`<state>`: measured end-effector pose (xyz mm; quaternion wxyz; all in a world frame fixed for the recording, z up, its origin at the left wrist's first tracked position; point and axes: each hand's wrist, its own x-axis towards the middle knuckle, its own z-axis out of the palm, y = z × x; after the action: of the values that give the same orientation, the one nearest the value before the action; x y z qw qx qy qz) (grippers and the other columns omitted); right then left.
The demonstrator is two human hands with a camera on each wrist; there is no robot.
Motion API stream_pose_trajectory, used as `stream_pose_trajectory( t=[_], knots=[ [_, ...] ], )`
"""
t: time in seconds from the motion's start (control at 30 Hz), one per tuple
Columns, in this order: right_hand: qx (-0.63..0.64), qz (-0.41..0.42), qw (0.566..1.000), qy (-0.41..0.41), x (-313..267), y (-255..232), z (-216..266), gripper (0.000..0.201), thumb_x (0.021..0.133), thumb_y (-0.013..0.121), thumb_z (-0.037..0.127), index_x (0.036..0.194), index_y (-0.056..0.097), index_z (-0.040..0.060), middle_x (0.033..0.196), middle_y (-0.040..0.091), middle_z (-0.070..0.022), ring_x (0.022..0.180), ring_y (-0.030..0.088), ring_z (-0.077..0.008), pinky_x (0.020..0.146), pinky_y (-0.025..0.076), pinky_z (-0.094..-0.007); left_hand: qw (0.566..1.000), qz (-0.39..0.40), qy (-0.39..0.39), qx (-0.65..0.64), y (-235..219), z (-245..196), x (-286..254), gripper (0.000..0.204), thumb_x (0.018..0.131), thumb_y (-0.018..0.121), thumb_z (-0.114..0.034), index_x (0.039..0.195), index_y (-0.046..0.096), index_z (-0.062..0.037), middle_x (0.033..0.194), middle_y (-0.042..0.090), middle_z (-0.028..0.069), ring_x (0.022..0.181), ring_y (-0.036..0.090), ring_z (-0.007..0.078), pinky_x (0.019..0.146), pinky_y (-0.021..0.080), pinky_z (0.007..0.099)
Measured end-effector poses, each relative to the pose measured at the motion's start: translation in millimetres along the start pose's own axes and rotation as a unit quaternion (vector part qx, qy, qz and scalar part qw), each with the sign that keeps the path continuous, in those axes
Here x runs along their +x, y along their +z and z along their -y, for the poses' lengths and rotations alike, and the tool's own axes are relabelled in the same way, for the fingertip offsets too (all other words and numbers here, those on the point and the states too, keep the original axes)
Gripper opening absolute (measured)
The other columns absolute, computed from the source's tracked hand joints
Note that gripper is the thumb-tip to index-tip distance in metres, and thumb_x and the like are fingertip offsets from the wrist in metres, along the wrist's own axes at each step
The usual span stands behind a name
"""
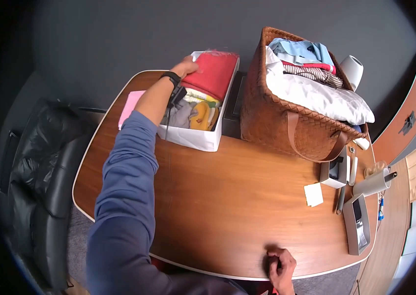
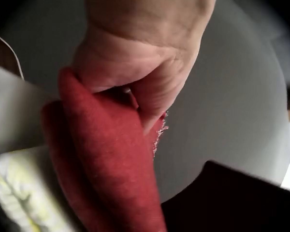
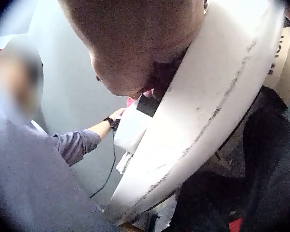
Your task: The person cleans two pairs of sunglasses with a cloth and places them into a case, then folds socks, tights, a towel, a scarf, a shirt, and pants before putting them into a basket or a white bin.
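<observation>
**Laterally: red cloth (image 1: 214,73) to the right of the left hand (image 1: 184,68)**

The right hand (image 1: 282,268) lay at the near edge of the table (image 1: 227,196), well apart from the cloth. Its fingers were loosely curled, with nothing seen in them. Beyond it, the white box (image 1: 188,137) stood with its long axis running away from the person, leaning slightly right. Grey (image 1: 181,114) and yellow (image 1: 199,117) items occupied its near end; a yellow-white item (image 1: 199,96) lay next. The red cloth, folded, was at the far end. The left hand, the nearer one, was nearly closed and gripped the cloth's left side; the exact seating of the fingertips was hidden. The cloth's own long axis could not be determined. Its fringe (image 1: 220,52) marked the far side.
</observation>
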<state>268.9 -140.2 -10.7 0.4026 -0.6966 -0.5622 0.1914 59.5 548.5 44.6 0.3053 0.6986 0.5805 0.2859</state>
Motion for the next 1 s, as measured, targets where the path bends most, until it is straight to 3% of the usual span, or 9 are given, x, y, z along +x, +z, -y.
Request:
stream_pose_trajectory(
  t=[0.13,0.27,0.37,0.5,0.6,0.8,0.83,0.93,1.0],
  knots=[
    [0.004,0.004,1.0,0.013,4,1,2,0.026,0.076,0.05,-0.01,0.094,0.067,-0.0039,0.091,0.07,-0.02,0.084,0.07,-0.0346,0.08,0.055,-0.0369,0.99,-0.027,-0.046,0.131,3,-20,-3,0.091,0.071,0.086,-0.016,0.15,0.044,-0.0015,0.153,0.048,0.0266,0.144,0.044,0.0418,0.119,0.038,0.0454],
    [0.009,0.012,1.0,0.025,6,1,5,0.027,0.074,0.05,-0.009,0.094,0.067,-0.0039,0.09,0.069,-0.0198,0.082,0.069,-0.0356,0.079,0.054,-0.0372,0.874,0.014,0.309,0.374,19,-25,12,0.097,0.085,0.073,-0.06,0.162,0.028,-0.0202,0.169,0.024,0.0183,0.157,0.021,0.0371,0.125,0.026,0.0538],
    [-0.005,0.012,0.999,0.035,6,2,7,0.026,0.073,0.051,-0.009,0.093,0.068,-0.0034,0.088,0.068,-0.0193,0.081,0.069,-0.0358,0.077,0.054,-0.0371,0.915,0.133,0.167,0.342,37,-51,-31,0.104,0.086,0.061,-0.076,0.166,0.021,-0.0247,0.173,0.008,0.0182,0.159,0.011,0.0381,0.126,0.015,0.0586],
    [-0.024,0.011,0.999,0.024,4,2,4,0.025,0.074,0.051,-0.009,0.093,0.066,-0.0026,0.086,0.066,-0.0183,0.078,0.067,-0.0352,0.074,0.052,-0.0369,0.896,0.149,0.149,0.391,62,-25,-5,0.107,0.085,0.052,-0.084,0.168,0.01,-0.0291,0.174,0.001,0.014,0.16,0.0,0.0386,0.125,0.009,0.0644],
    [-0.038,0.049,0.998,0.014,-1,-1,-1,0.017,0.095,0.054,0.006,0.107,0.066,0.0021,0.111,0.072,-0.0194,0.094,0.069,-0.0387,0.085,0.056,-0.0437,0.898,0.149,0.142,0.39,65,-20,-6,0.105,0.087,0.05,-0.083,0.167,0.01,-0.0309,0.174,0.003,0.0156,0.16,0.001,0.0391,0.125,0.01,0.0647],
    [-0.031,0.029,0.999,0.007,-2,1,2,0.025,0.09,0.051,-0.004,0.109,0.066,0.0023,0.116,0.072,-0.0178,0.101,0.069,-0.0372,0.092,0.055,-0.0416,0.907,0.187,0.173,0.334,50,-23,4,0.115,0.082,0.044,-0.092,0.168,0.012,-0.022,0.175,-0.001,0.0127,0.16,-0.004,0.0367,0.127,0.01,0.0591],
    [-0.025,0.016,1.0,0.01,-1,1,4,0.025,0.085,0.051,-0.006,0.104,0.066,0.0006,0.106,0.07,-0.018,0.094,0.068,-0.0363,0.086,0.054,-0.0399,0.932,0.137,0.255,0.22,39,-13,5,0.1,0.089,0.05,-0.081,0.162,0.035,-0.0142,0.167,0.029,0.0219,0.155,0.027,0.0364,0.123,0.031,0.0491],
    [0.003,0.005,1.0,0.016,0,3,-2,0.023,0.077,0.048,-0.01,0.093,0.064,-0.0033,0.088,0.066,-0.0186,0.08,0.066,-0.0329,0.076,0.052,-0.036,0.965,-0.017,0.256,-0.063,-31,-3,-7,0.068,0.092,0.066,-0.061,0.136,0.065,-0.0094,0.135,0.067,0.0187,0.125,0.065,0.0298,0.102,0.052,0.0434],
    [0.021,0.001,0.999,0.028,-2,3,-7,0.022,0.079,0.047,-0.009,0.093,0.063,-0.0039,0.088,0.066,-0.0187,0.082,0.066,-0.0318,0.078,0.051,-0.0356,0.949,-0.253,0.187,-0.007,-86,30,-25,0.04,0.088,0.077,-0.041,0.105,0.076,-0.005,0.1,0.079,0.0098,0.09,0.075,0.0251,0.081,0.057,0.0414]
  ],
)
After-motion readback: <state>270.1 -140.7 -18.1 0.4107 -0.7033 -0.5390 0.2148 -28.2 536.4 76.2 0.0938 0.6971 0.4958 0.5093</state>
